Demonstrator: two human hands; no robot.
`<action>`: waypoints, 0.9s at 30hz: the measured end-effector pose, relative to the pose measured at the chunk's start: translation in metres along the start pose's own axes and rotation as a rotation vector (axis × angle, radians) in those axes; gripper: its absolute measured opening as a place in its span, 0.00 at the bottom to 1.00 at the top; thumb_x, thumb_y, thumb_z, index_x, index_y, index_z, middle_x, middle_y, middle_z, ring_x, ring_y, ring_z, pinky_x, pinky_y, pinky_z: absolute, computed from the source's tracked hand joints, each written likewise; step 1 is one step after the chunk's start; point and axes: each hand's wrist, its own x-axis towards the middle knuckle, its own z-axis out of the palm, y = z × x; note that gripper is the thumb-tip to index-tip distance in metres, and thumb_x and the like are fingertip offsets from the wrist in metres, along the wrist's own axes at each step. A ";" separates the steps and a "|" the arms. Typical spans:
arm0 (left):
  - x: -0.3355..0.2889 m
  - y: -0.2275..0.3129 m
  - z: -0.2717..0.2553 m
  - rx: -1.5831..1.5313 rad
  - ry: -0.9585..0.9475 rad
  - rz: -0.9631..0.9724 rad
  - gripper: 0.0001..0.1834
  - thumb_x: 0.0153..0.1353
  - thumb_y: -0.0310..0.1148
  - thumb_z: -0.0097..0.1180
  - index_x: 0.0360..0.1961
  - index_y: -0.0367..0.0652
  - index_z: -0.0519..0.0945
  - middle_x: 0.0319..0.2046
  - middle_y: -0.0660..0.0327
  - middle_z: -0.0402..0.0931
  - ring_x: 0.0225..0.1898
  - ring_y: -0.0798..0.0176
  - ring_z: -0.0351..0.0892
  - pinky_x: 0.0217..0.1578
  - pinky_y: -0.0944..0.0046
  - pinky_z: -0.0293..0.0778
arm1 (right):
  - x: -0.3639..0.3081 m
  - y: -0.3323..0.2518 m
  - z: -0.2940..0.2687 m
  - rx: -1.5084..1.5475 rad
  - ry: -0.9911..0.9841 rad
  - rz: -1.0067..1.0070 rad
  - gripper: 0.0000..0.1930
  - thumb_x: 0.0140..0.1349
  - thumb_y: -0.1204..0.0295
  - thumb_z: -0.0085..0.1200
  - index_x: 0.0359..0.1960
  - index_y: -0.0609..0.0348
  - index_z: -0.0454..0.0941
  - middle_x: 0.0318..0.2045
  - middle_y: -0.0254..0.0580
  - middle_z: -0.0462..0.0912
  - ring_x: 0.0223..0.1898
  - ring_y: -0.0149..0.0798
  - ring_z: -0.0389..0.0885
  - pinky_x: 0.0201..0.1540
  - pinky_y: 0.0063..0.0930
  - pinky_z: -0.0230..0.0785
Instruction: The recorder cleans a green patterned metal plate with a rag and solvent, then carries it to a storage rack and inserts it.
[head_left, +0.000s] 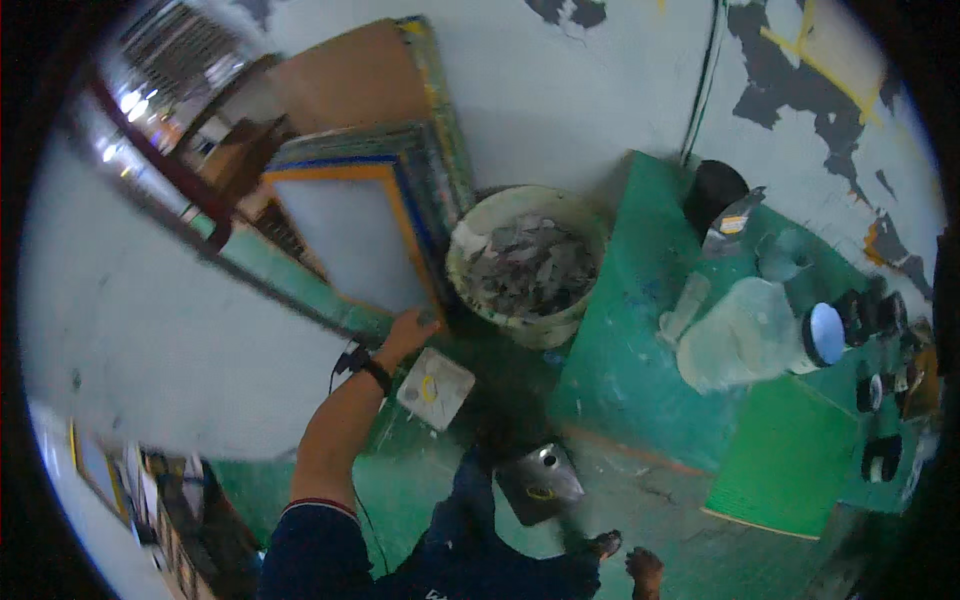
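Note:
My left hand (408, 338), with a dark band at the wrist, is at the lower right corner of a flat framed panel (350, 240). The panel has an orange border around a pale grey face and leans against a stack of similar frames. My fingers look curled on its edge, though their tips are partly hidden. Just below that hand is a whitish square tin (436, 390) with a yellow ring on top. At the bottom edge, my right hand (645, 572) hangs low, small and blurred. Whether anything is in it does not show.
A round pale tub (475, 300) full of grey scraps stands beyond my hands. A silver square tin (525, 490) sits near my legs. On the right, a green surface (640, 370) bears a large cloudy jar (735, 340) and a black container (715, 190). A whitish panel (180, 330) is at left.

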 end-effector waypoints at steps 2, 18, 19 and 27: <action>0.096 0.020 0.048 -0.055 -0.073 0.189 0.28 0.52 0.46 0.62 0.47 0.33 0.76 0.41 0.46 0.79 0.44 0.47 0.78 0.45 0.52 0.72 | -0.010 -0.032 0.024 0.198 -0.104 0.288 0.16 0.57 0.60 0.53 0.42 0.54 0.80 0.32 0.46 0.84 0.30 0.45 0.82 0.33 0.37 0.73; 0.431 -0.091 0.152 1.407 -0.175 0.755 0.09 0.48 0.34 0.62 0.33 0.46 0.84 0.38 0.50 0.78 0.41 0.49 0.77 0.42 0.46 0.72 | 0.061 -0.270 -0.106 0.708 -0.337 0.940 0.16 0.57 0.60 0.53 0.42 0.55 0.80 0.33 0.48 0.83 0.32 0.44 0.82 0.34 0.36 0.73; 0.436 -0.089 0.171 1.082 -0.197 0.731 0.09 0.47 0.32 0.61 0.31 0.44 0.83 0.34 0.49 0.77 0.41 0.47 0.77 0.43 0.49 0.71 | 0.061 -0.275 -0.106 0.723 -0.338 0.946 0.16 0.57 0.60 0.53 0.42 0.55 0.80 0.33 0.48 0.83 0.32 0.44 0.82 0.34 0.36 0.73; 0.408 -0.088 0.312 0.521 -0.341 1.015 0.11 0.50 0.35 0.59 0.33 0.41 0.81 0.36 0.51 0.78 0.37 0.47 0.76 0.38 0.51 0.72 | 0.058 -0.310 -0.126 0.773 -0.336 0.976 0.16 0.57 0.60 0.53 0.42 0.56 0.80 0.34 0.49 0.83 0.33 0.44 0.82 0.35 0.36 0.73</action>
